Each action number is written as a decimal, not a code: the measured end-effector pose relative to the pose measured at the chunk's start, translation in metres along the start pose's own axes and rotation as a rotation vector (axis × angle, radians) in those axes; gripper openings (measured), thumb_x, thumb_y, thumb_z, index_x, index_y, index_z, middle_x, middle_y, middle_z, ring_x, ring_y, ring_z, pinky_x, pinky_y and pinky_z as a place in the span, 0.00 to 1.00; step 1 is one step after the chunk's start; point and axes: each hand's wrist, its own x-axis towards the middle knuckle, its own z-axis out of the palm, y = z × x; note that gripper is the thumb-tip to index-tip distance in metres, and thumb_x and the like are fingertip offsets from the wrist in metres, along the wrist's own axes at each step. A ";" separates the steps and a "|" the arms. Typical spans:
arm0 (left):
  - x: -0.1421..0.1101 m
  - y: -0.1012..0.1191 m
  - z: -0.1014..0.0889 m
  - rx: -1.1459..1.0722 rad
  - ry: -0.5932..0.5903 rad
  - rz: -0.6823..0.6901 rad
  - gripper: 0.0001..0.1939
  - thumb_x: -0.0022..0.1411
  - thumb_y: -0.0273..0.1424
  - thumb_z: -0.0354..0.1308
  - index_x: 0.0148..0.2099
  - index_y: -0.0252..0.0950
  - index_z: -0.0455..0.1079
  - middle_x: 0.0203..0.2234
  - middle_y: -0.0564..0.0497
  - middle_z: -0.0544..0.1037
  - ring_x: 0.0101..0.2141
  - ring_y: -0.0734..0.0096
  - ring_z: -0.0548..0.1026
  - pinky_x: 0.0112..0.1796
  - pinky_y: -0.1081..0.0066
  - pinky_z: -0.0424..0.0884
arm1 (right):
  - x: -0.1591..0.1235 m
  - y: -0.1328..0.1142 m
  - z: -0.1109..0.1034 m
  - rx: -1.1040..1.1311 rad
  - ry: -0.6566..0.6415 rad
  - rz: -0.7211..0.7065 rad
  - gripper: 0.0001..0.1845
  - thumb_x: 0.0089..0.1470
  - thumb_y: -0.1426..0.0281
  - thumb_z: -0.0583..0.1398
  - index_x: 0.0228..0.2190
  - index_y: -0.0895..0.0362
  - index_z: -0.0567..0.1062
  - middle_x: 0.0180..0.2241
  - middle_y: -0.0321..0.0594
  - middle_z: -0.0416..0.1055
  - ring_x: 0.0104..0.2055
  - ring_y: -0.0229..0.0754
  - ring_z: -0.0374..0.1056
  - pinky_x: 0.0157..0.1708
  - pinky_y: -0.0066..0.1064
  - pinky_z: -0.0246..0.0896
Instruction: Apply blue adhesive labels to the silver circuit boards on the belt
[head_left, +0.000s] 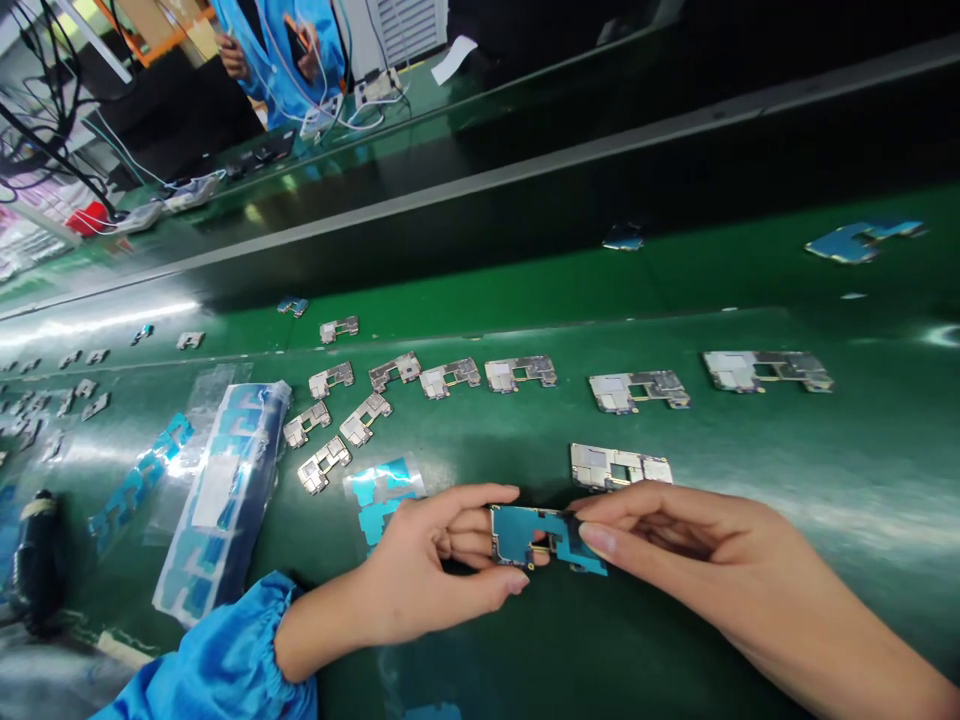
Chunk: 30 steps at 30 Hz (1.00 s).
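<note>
This looks like an electronics workshop or factory floor: many bare circuit boards (501,374) lie spread along a long green desk (487,450), near a pack of cut blue film (255,425). Dark cables (45,100) tangle at upper left, and a person in blue workwear (292,75) is across the desk.

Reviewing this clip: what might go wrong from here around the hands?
The blue film under the right hand appears to overhang the circuit board, so it might stick crooked. Another board lies just beyond that hand, which could knock it.
</note>
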 end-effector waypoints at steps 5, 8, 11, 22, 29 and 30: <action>-0.001 -0.001 -0.001 0.008 -0.002 0.009 0.30 0.59 0.24 0.74 0.63 0.34 0.75 0.48 0.40 0.89 0.47 0.58 0.89 0.45 0.71 0.86 | 0.004 0.005 -0.007 -0.031 -0.090 -0.022 0.20 0.51 0.44 0.72 0.30 0.46 0.89 0.34 0.41 0.88 0.32 0.45 0.83 0.31 0.25 0.77; -0.002 -0.004 -0.002 0.020 -0.006 0.016 0.30 0.60 0.26 0.75 0.63 0.33 0.75 0.47 0.38 0.89 0.47 0.56 0.89 0.45 0.71 0.86 | 0.005 0.002 -0.007 -0.039 -0.089 -0.017 0.19 0.52 0.44 0.72 0.31 0.45 0.90 0.35 0.42 0.88 0.32 0.46 0.83 0.31 0.24 0.77; -0.003 -0.006 -0.003 0.033 -0.014 0.028 0.31 0.60 0.27 0.75 0.64 0.33 0.75 0.47 0.38 0.89 0.46 0.56 0.89 0.46 0.69 0.86 | 0.005 -0.005 -0.003 -0.022 -0.035 -0.029 0.19 0.47 0.43 0.73 0.27 0.44 0.89 0.30 0.42 0.87 0.29 0.44 0.83 0.27 0.21 0.75; -0.003 -0.007 -0.003 0.037 -0.015 0.042 0.31 0.60 0.25 0.74 0.65 0.33 0.75 0.47 0.36 0.88 0.47 0.53 0.89 0.47 0.67 0.87 | 0.005 -0.010 0.000 -0.025 -0.035 -0.008 0.19 0.46 0.43 0.74 0.27 0.45 0.89 0.28 0.42 0.86 0.27 0.43 0.81 0.26 0.21 0.73; -0.003 -0.002 -0.002 0.042 -0.020 0.042 0.29 0.62 0.26 0.74 0.64 0.33 0.75 0.49 0.36 0.88 0.48 0.51 0.88 0.46 0.65 0.87 | 0.003 -0.005 -0.002 -0.045 -0.061 -0.010 0.20 0.51 0.44 0.72 0.29 0.46 0.89 0.30 0.42 0.86 0.29 0.46 0.82 0.27 0.27 0.76; -0.003 -0.002 -0.002 0.045 -0.019 0.040 0.30 0.61 0.26 0.74 0.64 0.33 0.75 0.48 0.37 0.88 0.48 0.52 0.88 0.47 0.66 0.87 | 0.003 -0.006 -0.002 -0.043 -0.065 -0.009 0.20 0.51 0.43 0.72 0.29 0.46 0.89 0.30 0.42 0.86 0.29 0.47 0.82 0.27 0.27 0.76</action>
